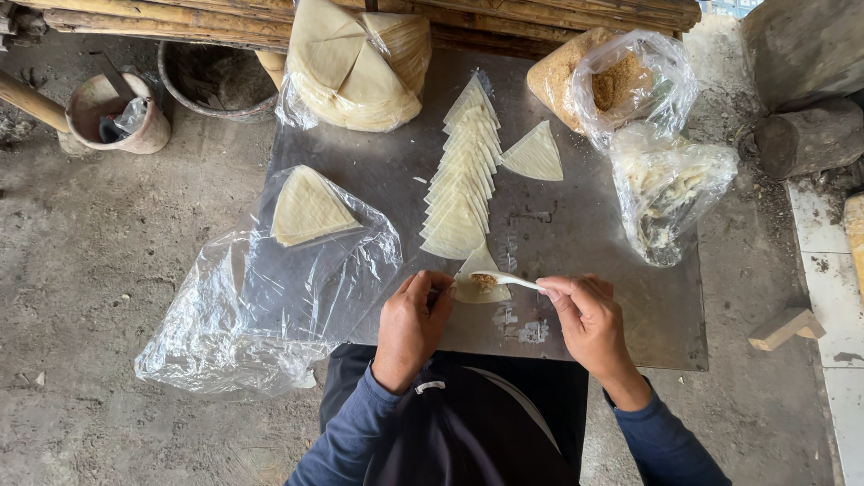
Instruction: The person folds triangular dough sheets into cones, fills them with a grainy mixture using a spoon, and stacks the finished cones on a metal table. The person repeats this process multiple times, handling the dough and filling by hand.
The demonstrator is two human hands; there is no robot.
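Filling goes onto a wrapper at the board's near edge.

The right hand (589, 315) pinches a white spoon (508, 280), its bowl of brown filling over the triangular wrapper (477, 286); the left hand (412, 319), fingers curled, pins that wrapper's left side to the metal board (585, 234). Judged: filling is underway; tipping the spoon clean at the wrapper's middle comes next. A row of wrappers (461, 180) runs toward the far edge; the filling bag (630, 85) sits at the far right corner.

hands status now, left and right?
Left hand: fingers pinning the wrapper edge, not gripping.
Right hand: closed on the spoon.
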